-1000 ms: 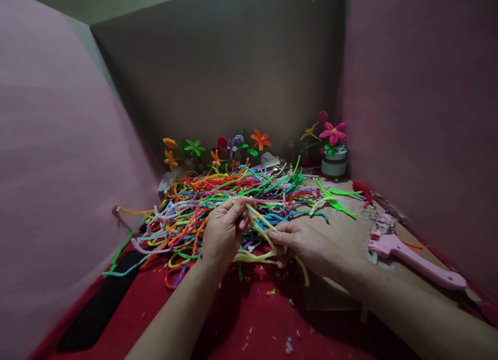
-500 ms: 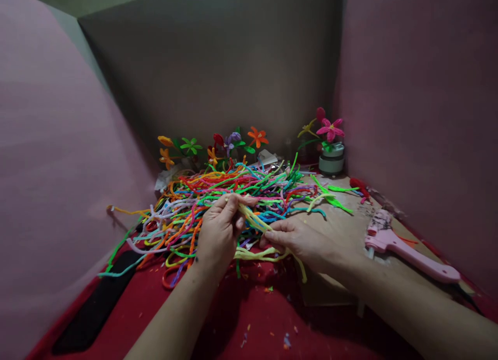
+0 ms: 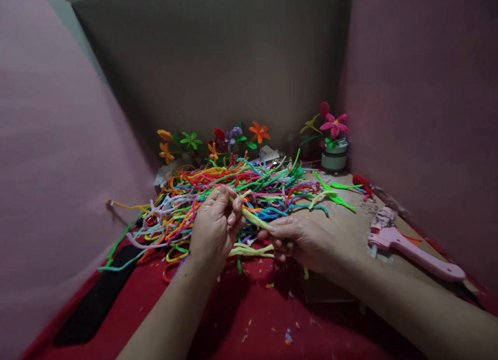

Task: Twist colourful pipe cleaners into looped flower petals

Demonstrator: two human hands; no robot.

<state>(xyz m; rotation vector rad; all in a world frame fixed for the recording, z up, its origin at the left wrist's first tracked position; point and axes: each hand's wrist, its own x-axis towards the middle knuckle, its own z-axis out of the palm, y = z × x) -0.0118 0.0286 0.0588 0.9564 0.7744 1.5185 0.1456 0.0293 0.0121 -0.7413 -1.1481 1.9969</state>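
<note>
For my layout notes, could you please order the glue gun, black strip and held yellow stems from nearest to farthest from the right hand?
1. Yellow stems: in the right hand.
2. Glue gun: to its right.
3. Black strip: far left side.

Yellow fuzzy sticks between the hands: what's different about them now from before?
The yellow fuzzy sticks were spread apart; now they're drawn together into one narrow bundle between the left hand and right hand. Both still hold them. The pink glue gun and the flowers stayed put.

The glue gun [image 3: 416, 253] is pink, the cloth [image 3: 249, 318] red.
</note>
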